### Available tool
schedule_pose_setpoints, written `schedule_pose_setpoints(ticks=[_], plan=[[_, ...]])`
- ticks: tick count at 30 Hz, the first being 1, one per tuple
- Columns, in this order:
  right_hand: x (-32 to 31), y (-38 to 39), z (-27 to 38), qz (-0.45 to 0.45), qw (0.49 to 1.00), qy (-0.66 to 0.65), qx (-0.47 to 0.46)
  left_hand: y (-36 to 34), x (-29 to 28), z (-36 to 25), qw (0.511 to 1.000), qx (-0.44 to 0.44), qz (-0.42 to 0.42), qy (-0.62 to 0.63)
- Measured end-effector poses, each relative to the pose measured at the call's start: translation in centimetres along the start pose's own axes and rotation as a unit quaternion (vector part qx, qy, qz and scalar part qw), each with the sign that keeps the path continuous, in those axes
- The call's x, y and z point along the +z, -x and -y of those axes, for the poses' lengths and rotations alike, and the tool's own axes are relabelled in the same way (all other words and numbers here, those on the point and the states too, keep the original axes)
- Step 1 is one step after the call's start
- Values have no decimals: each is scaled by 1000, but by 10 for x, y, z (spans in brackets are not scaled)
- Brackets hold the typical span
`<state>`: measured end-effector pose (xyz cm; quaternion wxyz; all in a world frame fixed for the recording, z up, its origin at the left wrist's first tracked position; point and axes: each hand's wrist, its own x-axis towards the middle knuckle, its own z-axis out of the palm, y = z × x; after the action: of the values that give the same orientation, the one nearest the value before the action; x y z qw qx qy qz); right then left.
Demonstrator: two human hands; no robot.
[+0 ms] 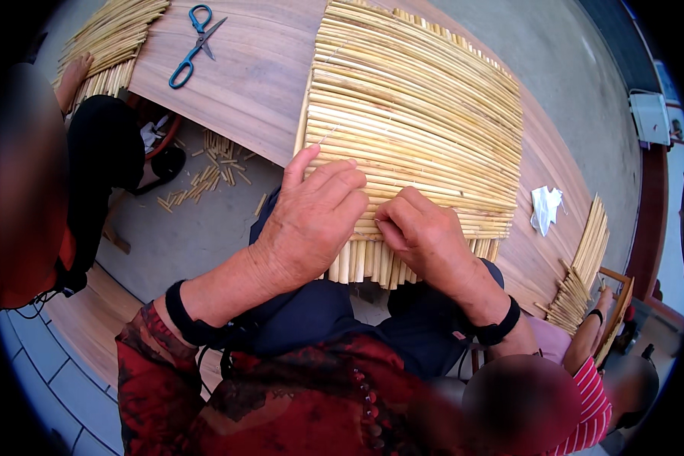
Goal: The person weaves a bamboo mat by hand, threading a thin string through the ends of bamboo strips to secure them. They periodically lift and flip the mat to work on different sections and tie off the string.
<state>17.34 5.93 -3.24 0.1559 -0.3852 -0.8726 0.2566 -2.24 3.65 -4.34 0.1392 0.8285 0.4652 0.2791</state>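
Note:
A mat of pale straw-coloured reeds (414, 114), with fine threads across it, lies over the near edge of the wooden table, a crosswise layer showing beneath. My left hand (315, 213) grips the mat near its lower left, fingers bent over the reeds and thumb at the left side. Just to its right, my right hand (422, 232) is pinched at the bottom rows; what lies between those fingertips is too small to make out.
Blue-handled scissors (201, 42) lie on the table (243, 68), white tissue (545, 209) at right. A co-worker's hand (76, 72) rests by reeds at upper left; another person's arm (589, 338) is beside a reed bundle (585, 258). Cut pieces (209, 178) litter the floor.

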Motion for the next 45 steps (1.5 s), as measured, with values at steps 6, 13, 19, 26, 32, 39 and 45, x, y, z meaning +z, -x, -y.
schedule_pose_setpoints(ticks=[6,13,19,26,32,39,45], plan=[[-9,-1,-2,-24,998,54,5,-1,0,0,1000,8,5,-7],[-30,7,-7,-53,988,-75,123,-1,0,-1,1000,9,13,-26],[-7,11,9,-1,994,-71,85,-1,-3,-3,1000,9,16,-17],[-2,4,4,0,992,-77,97,-6,-10,-11,999,-10,38,18],[0,1,-5,-4,988,-137,75,-11,-4,-19,994,-62,93,-6],[-5,-3,-9,40,993,-106,24,-17,-4,-28,990,-85,106,-21],[1,-3,-15,11,990,-128,53,-18,6,-31,996,-67,57,-26]])
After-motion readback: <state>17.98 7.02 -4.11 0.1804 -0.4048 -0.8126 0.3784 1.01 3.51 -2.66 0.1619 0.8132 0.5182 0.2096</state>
